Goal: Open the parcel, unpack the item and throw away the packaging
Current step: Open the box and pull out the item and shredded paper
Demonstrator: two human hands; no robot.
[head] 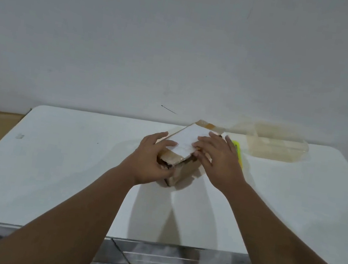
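A brown cardboard parcel (186, 143) with a white label on top and glossy tape around it stands on the white table (64, 161), towards the far edge. My left hand (153, 160) grips its near left corner, thumb on top and fingers curled at the near end, where the flap gapes. My right hand (218, 160) lies on the parcel's right side, fingers spread over the label's edge. The parcel's right side and lower near end are hidden by my hands.
A clear plastic container (276, 145) sits at the table's far right. A yellow-green object (238, 151) lies just right of the parcel, partly behind my right hand. A grey wall rises behind the table. Brown floor shows at the left.
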